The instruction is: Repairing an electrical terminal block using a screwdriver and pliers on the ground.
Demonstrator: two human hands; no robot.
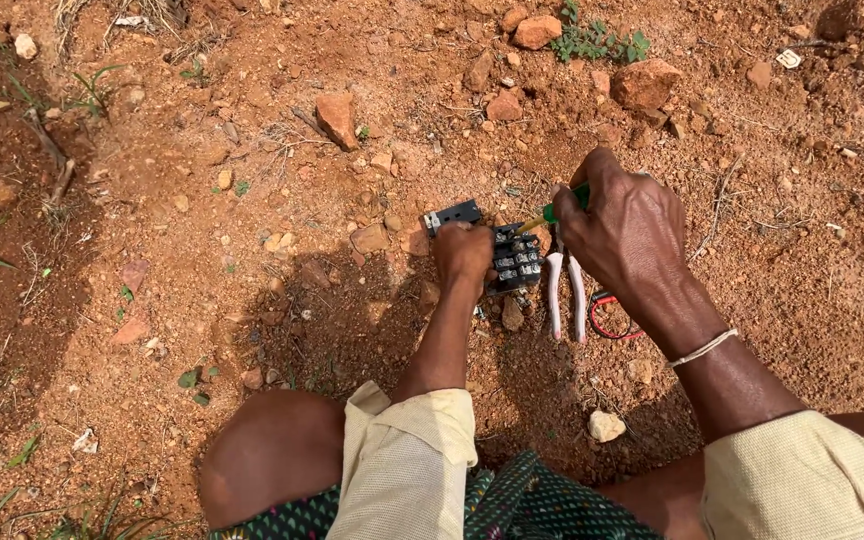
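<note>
Nearest the camera, the person is crouching with a bare knee (267, 450) showing at the lower left, pale cream sleeves (407, 460) covering both upper arms, and a dark green patterned cloth (522, 505) lying between them. A thin white thread band (704, 348) is circling the right wrist. A small pale stone (605, 426) is lying on the red-brown dirt ground (202, 250) just ahead of the cloth. Further out, the left hand (464, 255) is closing down on a black boxy electrical terminal block with rows of metal screws (517, 260), its fingers curled together over the block's left end and pressing it against the soil. A flat black plate with small pale marks (452, 215) is sticking out just beyond that hand. The right hand (624, 235) is clamping its fingers around a screwdriver with a green and yellow handle (554, 213), whose tip is pointing left and down toward the top of the block. Just beside the block, under the right hand, a pair of pliers with pale pink handles (565, 292) is resting on the ground, and a loop of red and black wire (607, 315) is lying next to them. Farther off, reddish stones (337, 118) are scattering across the dirt, and a small green weed (597, 42) is growing near the top edge.
</note>
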